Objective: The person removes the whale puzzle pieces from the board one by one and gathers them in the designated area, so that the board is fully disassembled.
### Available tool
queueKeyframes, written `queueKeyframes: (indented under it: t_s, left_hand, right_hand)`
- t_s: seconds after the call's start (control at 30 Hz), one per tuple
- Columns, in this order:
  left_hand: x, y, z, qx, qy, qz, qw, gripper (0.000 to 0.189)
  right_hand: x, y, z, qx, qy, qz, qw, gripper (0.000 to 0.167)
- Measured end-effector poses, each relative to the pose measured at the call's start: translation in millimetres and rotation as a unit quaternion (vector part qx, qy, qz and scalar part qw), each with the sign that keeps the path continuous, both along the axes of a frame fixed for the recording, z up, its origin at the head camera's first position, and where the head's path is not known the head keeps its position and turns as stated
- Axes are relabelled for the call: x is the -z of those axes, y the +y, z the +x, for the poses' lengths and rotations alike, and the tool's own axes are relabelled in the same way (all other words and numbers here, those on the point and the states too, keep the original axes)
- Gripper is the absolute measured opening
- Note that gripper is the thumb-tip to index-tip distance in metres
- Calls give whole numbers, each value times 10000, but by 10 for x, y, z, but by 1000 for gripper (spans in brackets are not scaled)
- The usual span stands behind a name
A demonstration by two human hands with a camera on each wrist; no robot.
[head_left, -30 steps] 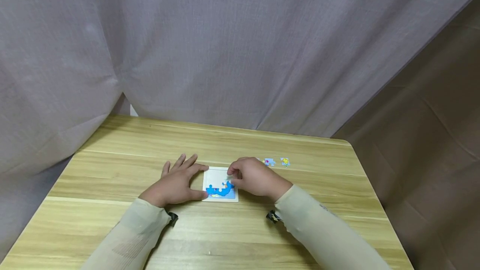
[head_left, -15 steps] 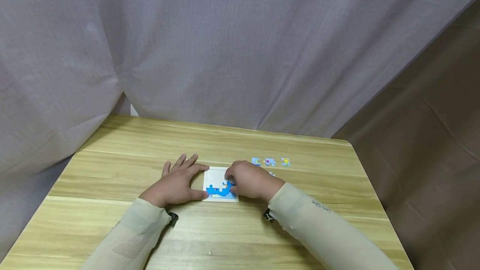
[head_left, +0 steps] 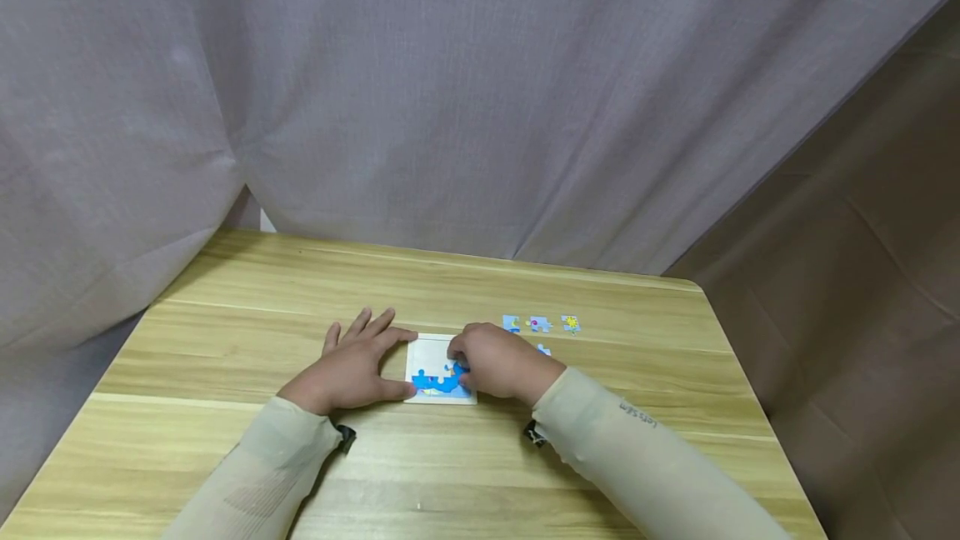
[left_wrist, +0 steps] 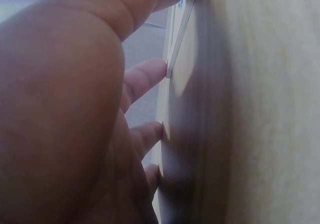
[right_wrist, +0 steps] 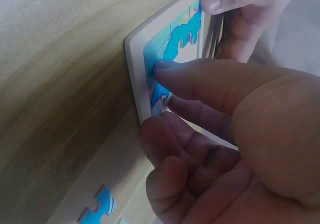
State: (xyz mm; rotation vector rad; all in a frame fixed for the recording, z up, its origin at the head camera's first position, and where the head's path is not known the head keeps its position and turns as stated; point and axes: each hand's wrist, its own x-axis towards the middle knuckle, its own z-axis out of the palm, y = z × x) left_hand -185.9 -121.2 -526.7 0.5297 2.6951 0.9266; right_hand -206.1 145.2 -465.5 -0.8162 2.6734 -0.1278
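Observation:
A small square jigsaw tray [head_left: 429,351] with a pale rim lies on the table; blue pieces [head_left: 441,383] fill its near part, and its far part shows bare board. My left hand [head_left: 352,369] lies along the tray's left side with fingers spread, index fingertip at the far corner and thumb at the near one. At the tray's right side, my right hand [head_left: 506,361] pinches a blue puzzle piece [right_wrist: 159,95] low in the tray; in the right wrist view the thumb rests on the picture, and the fingers partly cover the piece.
Loose puzzle pieces lie right of the tray: one with a yellow shape [head_left: 511,323], one with a pink spot [head_left: 540,323], one with a yellow flower [head_left: 571,323]. Another piece [head_left: 543,349] shows partly behind the right hand. A grey curtain [head_left: 450,107] hangs behind the wooden table [head_left: 420,473].
My right hand has moved slightly left and lowered onto the tray's right side, uncovering loose pieces behind it. My left hand has stayed in place.

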Motion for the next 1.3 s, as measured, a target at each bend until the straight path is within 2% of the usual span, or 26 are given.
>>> queueKeyframes:
  t_s: [0.5, 0.77, 0.93, 1.3]
  left_hand:
    - [-9, 8, 7, 1, 52, -32, 10000, 83]
    - [-4, 5, -4, 4, 75, -56, 10000, 83]
    - [-6, 3, -3, 6, 80, -73, 9999, 83]
    - [-17, 1, 4, 18, 78, -58, 10000, 82]
  right_hand:
    - [9, 5, 25, 70, 162, -34, 9998, 23]
    - [54, 32, 35, 85, 492, -209, 9985, 19]
    - [72, 38, 62, 141, 530, -402, 9977, 17]
    - [142, 83, 140, -128, 773, -625, 9950, 21]
